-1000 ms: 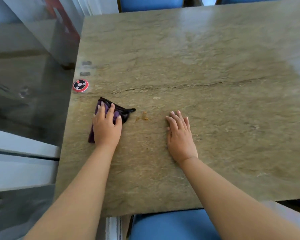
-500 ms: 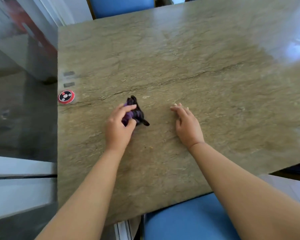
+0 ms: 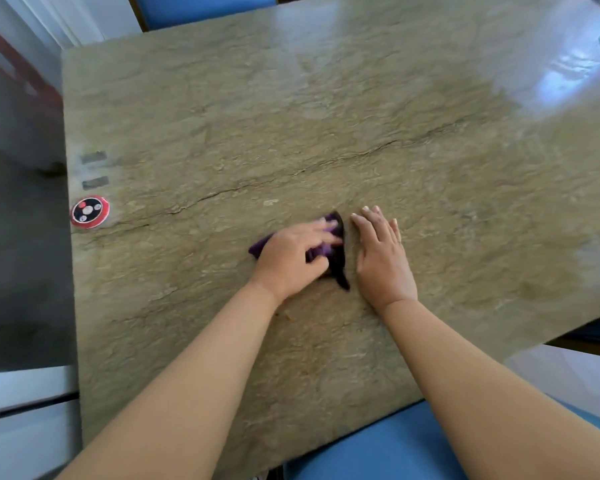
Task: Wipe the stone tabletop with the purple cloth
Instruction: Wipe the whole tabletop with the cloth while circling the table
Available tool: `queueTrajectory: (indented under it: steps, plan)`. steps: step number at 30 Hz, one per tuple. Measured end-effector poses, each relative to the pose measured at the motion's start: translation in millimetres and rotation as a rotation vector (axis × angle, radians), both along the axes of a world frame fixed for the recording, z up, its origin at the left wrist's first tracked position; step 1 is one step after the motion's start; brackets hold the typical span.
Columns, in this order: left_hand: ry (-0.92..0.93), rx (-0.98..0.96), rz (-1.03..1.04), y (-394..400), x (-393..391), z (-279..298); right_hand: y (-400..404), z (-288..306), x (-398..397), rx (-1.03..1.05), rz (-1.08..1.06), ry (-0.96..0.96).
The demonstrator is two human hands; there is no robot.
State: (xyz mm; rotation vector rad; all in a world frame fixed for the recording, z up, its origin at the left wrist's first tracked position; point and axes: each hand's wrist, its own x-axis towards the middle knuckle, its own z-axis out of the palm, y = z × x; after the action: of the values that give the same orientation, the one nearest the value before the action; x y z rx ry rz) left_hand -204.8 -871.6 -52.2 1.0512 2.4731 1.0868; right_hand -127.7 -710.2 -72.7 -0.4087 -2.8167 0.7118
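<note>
A greenish-brown stone tabletop (image 3: pixel 360 116) with a dark crack across it fills the view. My left hand (image 3: pixel 291 258) holds the bunched purple cloth (image 3: pixel 336 258) down on the stone near the middle, with its fingers and thumb curled round the cloth. Most of the cloth is hidden under that hand; a dark corner trails toward me. My right hand (image 3: pixel 383 258) lies flat on the stone just right of the cloth, fingers straight and together.
A round red and black button (image 3: pixel 90 212) sits at the table's left edge, with two grey marks (image 3: pixel 94 169) behind it. Blue chair seats (image 3: pixel 378 452) stand at the near and far edges. A small orange crumb (image 3: pixel 289 317) lies by my left wrist.
My left hand has dragged the cloth rightwards across the stone, from near the left edge to right beside my right hand. The cloth is more bunched. The right hand has stayed flat.
</note>
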Motion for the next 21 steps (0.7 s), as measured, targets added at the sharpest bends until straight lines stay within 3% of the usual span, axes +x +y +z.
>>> queueTrajectory:
  steps: [3, 7, 11, 15, 18, 21]
  plan:
    - [-0.141, 0.023, -0.087, -24.4, -1.6, 4.3, -0.8, -0.4, 0.3, 0.003, -0.009, 0.017]
    - [0.035, -0.056, 0.213, -26.1, -65.4, -1.8, -0.9, 0.0, 0.4, 0.023, -0.003, 0.0]
    - [0.06, -0.111, 0.414, 17.1, -81.8, -3.7, 0.3, -0.3, 0.8, 0.026, -0.002, -0.009]
    - [0.055, -0.052, 0.201, 24.4, -36.5, -2.8, 1.0, -0.4, 0.3, 0.03, 0.005, -0.008]
    - [-0.056, -0.022, 0.047, -8.4, 13.4, 2.3, 1.9, 0.7, 0.0, 0.016, -0.001, -0.007]
    - [-0.194, 0.012, 0.082, -47.5, 39.7, 13.8, 2.3, 1.9, 0.7, 0.0, 0.007, -0.01]
